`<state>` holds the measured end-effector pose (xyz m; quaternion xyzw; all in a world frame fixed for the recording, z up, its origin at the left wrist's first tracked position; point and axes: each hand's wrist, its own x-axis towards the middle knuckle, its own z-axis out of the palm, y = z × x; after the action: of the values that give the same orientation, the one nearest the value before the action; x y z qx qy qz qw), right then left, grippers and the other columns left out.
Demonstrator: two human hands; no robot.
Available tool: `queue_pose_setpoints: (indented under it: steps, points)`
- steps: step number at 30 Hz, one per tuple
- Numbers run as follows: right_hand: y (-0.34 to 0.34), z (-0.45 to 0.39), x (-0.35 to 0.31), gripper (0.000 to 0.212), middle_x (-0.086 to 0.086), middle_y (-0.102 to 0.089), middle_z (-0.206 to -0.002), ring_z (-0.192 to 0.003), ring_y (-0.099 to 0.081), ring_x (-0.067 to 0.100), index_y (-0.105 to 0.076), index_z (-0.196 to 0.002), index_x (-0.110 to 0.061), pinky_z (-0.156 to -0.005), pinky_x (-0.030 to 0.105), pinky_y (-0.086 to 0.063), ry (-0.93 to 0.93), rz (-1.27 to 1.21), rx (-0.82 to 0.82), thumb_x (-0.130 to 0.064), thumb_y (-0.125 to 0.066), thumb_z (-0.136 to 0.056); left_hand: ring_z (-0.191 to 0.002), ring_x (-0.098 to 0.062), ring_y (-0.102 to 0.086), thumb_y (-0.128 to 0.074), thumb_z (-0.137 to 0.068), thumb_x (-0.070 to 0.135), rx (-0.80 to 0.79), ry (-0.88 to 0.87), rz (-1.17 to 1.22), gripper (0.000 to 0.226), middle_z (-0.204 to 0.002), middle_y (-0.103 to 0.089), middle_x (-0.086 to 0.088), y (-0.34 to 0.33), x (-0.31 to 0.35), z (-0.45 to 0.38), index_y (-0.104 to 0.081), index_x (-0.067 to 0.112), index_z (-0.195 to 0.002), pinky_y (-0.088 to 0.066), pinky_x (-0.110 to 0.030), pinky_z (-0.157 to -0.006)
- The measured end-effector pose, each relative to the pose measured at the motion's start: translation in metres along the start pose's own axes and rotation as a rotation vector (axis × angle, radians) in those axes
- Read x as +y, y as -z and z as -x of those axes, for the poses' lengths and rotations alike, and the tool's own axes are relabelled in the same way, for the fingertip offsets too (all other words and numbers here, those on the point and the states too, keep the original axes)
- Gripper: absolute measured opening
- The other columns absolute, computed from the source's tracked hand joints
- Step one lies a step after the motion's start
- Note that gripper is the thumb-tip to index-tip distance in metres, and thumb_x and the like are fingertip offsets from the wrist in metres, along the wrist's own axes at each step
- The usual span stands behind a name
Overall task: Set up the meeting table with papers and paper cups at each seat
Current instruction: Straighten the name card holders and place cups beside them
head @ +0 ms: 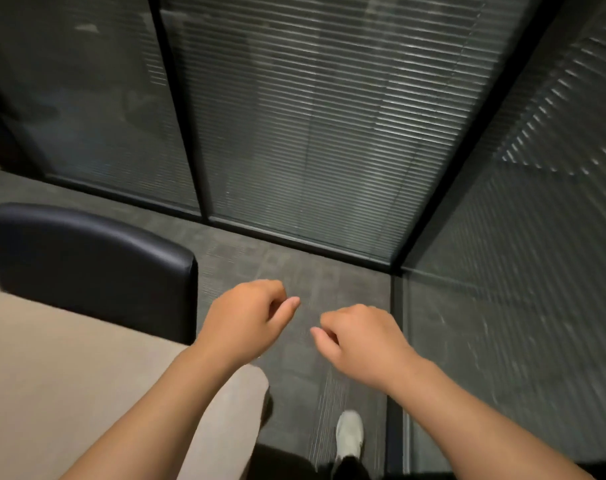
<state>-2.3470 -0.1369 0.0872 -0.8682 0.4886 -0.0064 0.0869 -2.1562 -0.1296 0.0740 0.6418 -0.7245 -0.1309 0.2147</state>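
between placements, by judgement: left hand (249, 315) and right hand (358, 336) loosely curled, empty, beside bench (52, 368) corner; next, fetching papers and cups.

beige table corner (52, 375), dark carpet floor (294, 271)

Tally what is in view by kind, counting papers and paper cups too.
Hands: 2, left hand and right hand, both holding nothing
Chair: 1
Table: 1
Shoe: 1
Papers: 0
Paper cups: 0
Total: 5
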Motion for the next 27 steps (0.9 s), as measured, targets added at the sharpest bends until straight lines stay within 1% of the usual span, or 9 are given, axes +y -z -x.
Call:
queue_pose_setpoints:
  steps: [3, 6, 9, 12, 14, 18, 22, 25, 27]
  points:
    - [0.002, -0.06, 0.04, 0.034, 0.003, -0.069, -0.082, -0.082, -0.063, 0.031, -0.043, -0.07, -0.024, -0.06, 0.032, -0.035, 0.053, 0.015, -0.003, -0.046, -0.039, -0.094, -0.064, -0.013, -0.05, -0.048, -0.092, 0.052, 0.024, 0.025, -0.035, 0.034, -0.06, -0.048, 0.011, -0.008, -0.012, -0.058, -0.047, 0.028, -0.069, -0.041, -0.03, -0.057]
    - [0.008, -0.141, 0.08, 0.034, 0.003, -0.069, -0.083, -0.082, -0.063, 0.031, -0.042, -0.07, -0.023, -0.06, 0.033, -0.035, 0.161, 0.009, 0.001, -0.047, -0.039, -0.095, -0.065, -0.014, -0.054, -0.046, -0.092, 0.053, 0.065, 0.13, -0.106, 0.037, -0.061, -0.053, 0.008, -0.013, -0.03, -0.128, -0.054, 0.023, -0.073, -0.038, -0.029, -0.055]
    - [0.02, -0.217, 0.099, 0.032, 0.002, -0.068, -0.084, -0.081, -0.064, 0.03, -0.04, -0.071, -0.024, -0.06, 0.032, -0.033, 0.294, -0.001, -0.03, -0.046, -0.04, -0.094, -0.066, -0.015, -0.054, -0.045, -0.093, 0.053, 0.097, 0.245, -0.131, 0.039, -0.063, -0.055, 0.006, -0.002, -0.046, -0.179, -0.054, 0.021, -0.073, -0.037, -0.029, -0.055]
    - [0.031, -0.283, 0.098, 0.03, 0.001, -0.067, -0.085, -0.081, -0.063, 0.029, -0.039, -0.073, -0.024, -0.06, 0.032, -0.032, 0.417, -0.026, -0.058, -0.046, -0.041, -0.094, -0.07, -0.013, -0.053, -0.045, -0.093, 0.053, 0.123, 0.341, -0.148, 0.035, -0.068, -0.054, 0.008, 0.016, -0.071, -0.213, -0.049, 0.025, -0.072, -0.043, -0.03, -0.059]
    - [0.034, -0.334, 0.087, 0.03, 0.0, -0.067, -0.086, -0.083, -0.063, 0.029, -0.039, -0.073, -0.024, -0.06, 0.032, -0.032, 0.51, -0.031, -0.067, -0.046, -0.042, -0.094, -0.069, -0.013, -0.052, -0.046, -0.091, 0.053, 0.183, 0.412, -0.144, 0.033, -0.068, -0.05, 0.009, 0.028, -0.1, -0.23, -0.045, 0.028, -0.07, -0.045, -0.031, -0.06]
    - [0.033, -0.423, 0.042, 0.026, 0.002, -0.067, -0.091, -0.087, -0.063, 0.031, -0.038, -0.075, -0.026, -0.062, 0.034, -0.036, 0.712, -0.007, -0.098, -0.045, -0.043, -0.093, -0.067, -0.014, -0.051, -0.051, -0.089, 0.051, 0.305, 0.556, -0.171, 0.034, -0.064, -0.047, 0.009, 0.052, -0.164, -0.246, -0.049, 0.023, -0.071, -0.045, -0.032, -0.06]
    - [0.026, -0.506, -0.026, 0.024, 0.001, -0.067, -0.091, -0.086, -0.063, 0.031, -0.037, -0.077, -0.026, -0.064, 0.035, -0.04, 0.921, -0.003, -0.146, -0.043, -0.044, -0.093, -0.061, -0.014, -0.046, -0.055, -0.087, 0.051, 0.405, 0.753, -0.183, 0.037, -0.055, -0.047, 0.008, 0.085, -0.226, -0.254, -0.043, 0.024, -0.064, -0.036, -0.03, -0.056]
    - [0.035, -0.552, -0.078, 0.025, 0.0, -0.065, -0.088, -0.083, -0.063, 0.03, -0.037, -0.076, -0.026, -0.063, 0.037, -0.042, 1.066, 0.035, -0.169, -0.043, -0.043, -0.093, -0.062, -0.016, -0.05, -0.052, -0.087, 0.052, 0.433, 0.893, -0.203, 0.039, -0.055, -0.049, 0.007, 0.112, -0.265, -0.254, -0.044, 0.022, -0.064, -0.039, -0.031, -0.055]
    - [0.037, -0.588, -0.119, 0.025, -0.001, -0.065, -0.086, -0.082, -0.063, 0.029, -0.037, -0.076, -0.025, -0.062, 0.036, -0.042, 1.175, 0.031, -0.172, -0.043, -0.042, -0.093, -0.063, -0.016, -0.052, -0.052, -0.088, 0.051, 0.501, 0.973, -0.211, 0.039, -0.057, -0.05, 0.006, 0.133, -0.295, -0.25, -0.044, 0.021, -0.064, -0.04, -0.033, -0.056]
